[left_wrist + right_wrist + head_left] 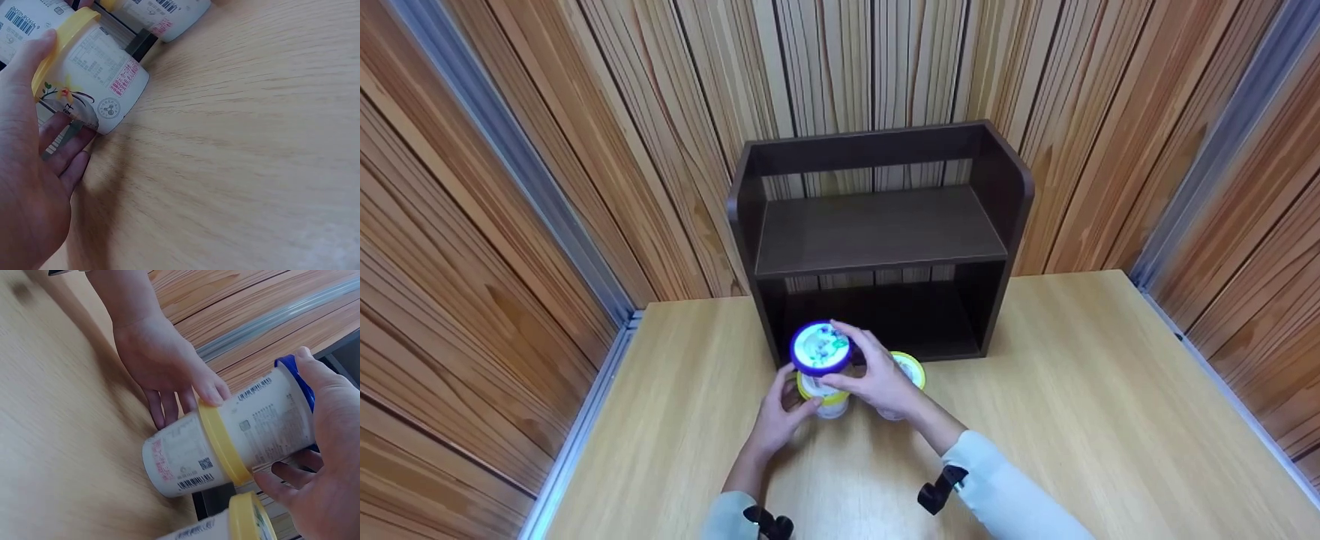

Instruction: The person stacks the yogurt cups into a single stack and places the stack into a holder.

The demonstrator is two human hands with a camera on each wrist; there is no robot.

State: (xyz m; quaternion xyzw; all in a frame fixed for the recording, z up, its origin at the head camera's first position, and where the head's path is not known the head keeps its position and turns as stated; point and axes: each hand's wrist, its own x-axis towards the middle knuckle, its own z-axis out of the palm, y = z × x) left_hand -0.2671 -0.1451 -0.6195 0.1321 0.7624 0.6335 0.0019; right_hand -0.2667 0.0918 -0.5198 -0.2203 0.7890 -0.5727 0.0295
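A blue-lidded ice cream tub stands on top of a yellow-lidded ice cream tub, in front of the shelf's left part. My right hand grips the upper tub near its blue lid, thumb and fingers on opposite sides. Around the lower tub curls my left hand, its thumb at the yellow rim. In the left wrist view the lower tub shows a vanilla flower print. A second yellow-lidded tub stands just right of the stack, partly hidden behind my right hand.
A dark brown two-tier shelf stands at the back of the wooden table, directly behind the tubs. Wood-panelled walls enclose the back and both sides, with metal strips at the corners.
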